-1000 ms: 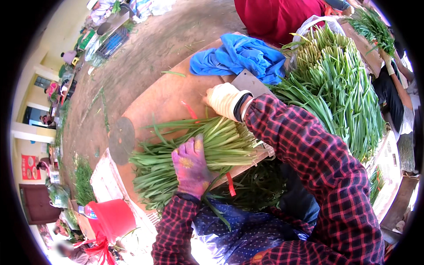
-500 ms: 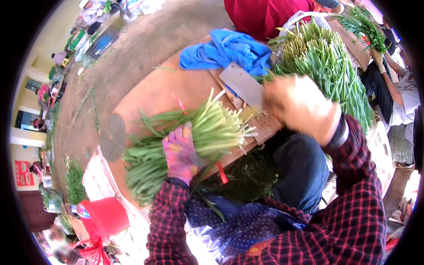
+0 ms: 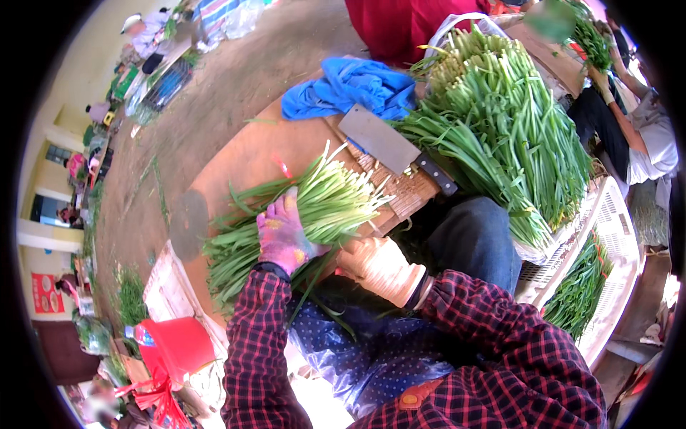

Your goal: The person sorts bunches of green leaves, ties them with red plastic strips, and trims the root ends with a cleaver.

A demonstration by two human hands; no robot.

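My left hand, in a pink and purple stained glove, is wrapped over a bunch of garlic chives on the round brown tabletop. The bunch's pale cut stalks face right and its green leaves spread left. My right hand, in a pale glove, is at the near edge of the bunch, fingers curled inward; what they hold is hidden. A bit of red tie shows at the bunch's far side. Beyond the stalks, a cleaver with a black handle lies on a small wooden board.
A blue cloth lies at the table's far edge. To the right, a large heap of chives rises beside a white plastic crate with more greens. A red bucket stands at lower left. Another person handles greens at right.
My right hand has come down and left from beside the cleaver to the near side of the bunch. The cleaver's handle is now uncovered. My left hand stays on the chives.
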